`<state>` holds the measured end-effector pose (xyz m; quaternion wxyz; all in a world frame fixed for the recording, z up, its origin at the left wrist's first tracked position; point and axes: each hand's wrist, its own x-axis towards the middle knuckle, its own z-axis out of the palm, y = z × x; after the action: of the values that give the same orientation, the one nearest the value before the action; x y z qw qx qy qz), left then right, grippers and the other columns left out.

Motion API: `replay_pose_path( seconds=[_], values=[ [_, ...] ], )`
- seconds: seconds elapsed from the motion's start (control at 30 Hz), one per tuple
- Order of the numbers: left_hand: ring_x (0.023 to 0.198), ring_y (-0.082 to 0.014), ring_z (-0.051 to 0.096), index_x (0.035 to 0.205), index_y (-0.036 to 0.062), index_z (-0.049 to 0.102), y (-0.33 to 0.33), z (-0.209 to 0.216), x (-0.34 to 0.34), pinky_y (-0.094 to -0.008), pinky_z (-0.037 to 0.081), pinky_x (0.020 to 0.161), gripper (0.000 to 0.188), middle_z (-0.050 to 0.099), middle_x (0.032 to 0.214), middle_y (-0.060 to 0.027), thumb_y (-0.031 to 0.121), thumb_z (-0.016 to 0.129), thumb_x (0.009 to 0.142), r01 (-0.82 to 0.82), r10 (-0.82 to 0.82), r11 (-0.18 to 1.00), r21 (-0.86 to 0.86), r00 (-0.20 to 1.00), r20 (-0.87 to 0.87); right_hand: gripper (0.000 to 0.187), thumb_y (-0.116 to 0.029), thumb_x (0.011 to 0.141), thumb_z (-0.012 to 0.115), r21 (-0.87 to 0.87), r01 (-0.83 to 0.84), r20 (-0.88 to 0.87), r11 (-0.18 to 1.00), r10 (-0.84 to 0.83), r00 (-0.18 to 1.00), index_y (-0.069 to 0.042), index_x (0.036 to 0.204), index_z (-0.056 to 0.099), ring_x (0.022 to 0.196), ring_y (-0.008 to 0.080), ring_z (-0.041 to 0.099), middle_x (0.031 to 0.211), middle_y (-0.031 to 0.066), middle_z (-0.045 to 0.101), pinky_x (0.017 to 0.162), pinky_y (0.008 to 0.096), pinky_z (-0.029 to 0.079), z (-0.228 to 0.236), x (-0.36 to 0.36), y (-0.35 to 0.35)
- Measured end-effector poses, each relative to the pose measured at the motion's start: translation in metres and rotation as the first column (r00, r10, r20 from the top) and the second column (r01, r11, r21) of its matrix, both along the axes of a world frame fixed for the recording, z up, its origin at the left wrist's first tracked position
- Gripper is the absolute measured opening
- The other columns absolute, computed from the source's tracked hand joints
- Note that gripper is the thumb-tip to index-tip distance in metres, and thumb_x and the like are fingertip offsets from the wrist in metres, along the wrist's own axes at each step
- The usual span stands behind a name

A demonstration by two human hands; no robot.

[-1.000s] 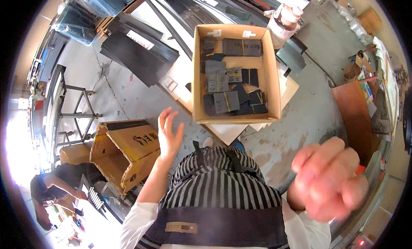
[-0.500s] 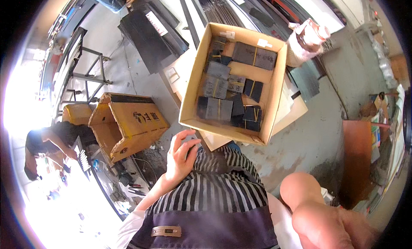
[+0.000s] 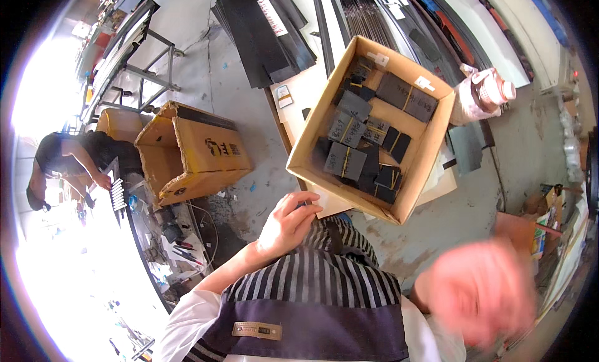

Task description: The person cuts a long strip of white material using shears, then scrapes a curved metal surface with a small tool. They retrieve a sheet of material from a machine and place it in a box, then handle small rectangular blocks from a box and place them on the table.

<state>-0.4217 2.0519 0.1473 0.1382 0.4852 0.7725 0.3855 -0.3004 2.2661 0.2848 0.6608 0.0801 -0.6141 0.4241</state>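
Observation:
A cardboard box lies ahead of me, its top side facing up uncovered. Inside are several stacks of dark rectangular pieces, many bound with yellow bands and some bearing pale handwriting. My left hand hovers just below the box's near left corner, its fingers loosely bent with a gap between them; I see nothing held in it. Motion smears my right hand at the lower right, raised close to the camera and away from the box, so its fingers cannot be made out.
A pinkish-white bottle stands beyond the box's right side. Dark sheets are piled at the far left of it. An opened carton sits on the floor to the left, near a bent-over person and a metal rack.
The view has shifted, so the box appears farther right. My left hand's fingers have drawn closer together. My right hand has swung upward and become blurred.

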Motion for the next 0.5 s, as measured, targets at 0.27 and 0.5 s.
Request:
replay_pose_path(
  seconds=[0.27, 0.5],
  values=[
    [0.096, -0.0263, 0.061, 0.098, 0.0, 0.066, -0.025, -0.006, -0.009, -0.0334, 0.052, 0.081, 0.024, 0.057, 0.113, -0.0132, -0.008, 0.063, 0.076, -0.05, 0.051, 0.999, -0.021, 0.997, 0.063, 0.027, -0.004, 0.085, 0.06, 0.084, -0.068, 0.941, 0.994, -0.057, 0.334, -0.001, 0.112, 0.06, 0.102, 0.0342, 0.056, 0.112, 0.0154, 0.059, 0.088, 0.0389, 0.048, -0.201, -0.091, 0.039],
    [0.095, -0.0259, 0.062, 0.097, -0.0002, 0.065, -0.051, -0.013, -0.016, -0.0327, 0.053, 0.079, 0.022, 0.057, 0.111, -0.0136, -0.008, 0.062, 0.077, -0.139, 0.144, 0.989, -0.045, 0.981, 0.127, 0.027, -0.01, 0.087, 0.056, 0.176, -0.054, 0.983, 0.983, -0.178, -0.036, 0.001, 0.111, 0.062, 0.106, 0.0378, 0.053, 0.109, 0.02, 0.061, 0.091, 0.0425, 0.045, -0.244, -0.137, 0.056]
  ],
)
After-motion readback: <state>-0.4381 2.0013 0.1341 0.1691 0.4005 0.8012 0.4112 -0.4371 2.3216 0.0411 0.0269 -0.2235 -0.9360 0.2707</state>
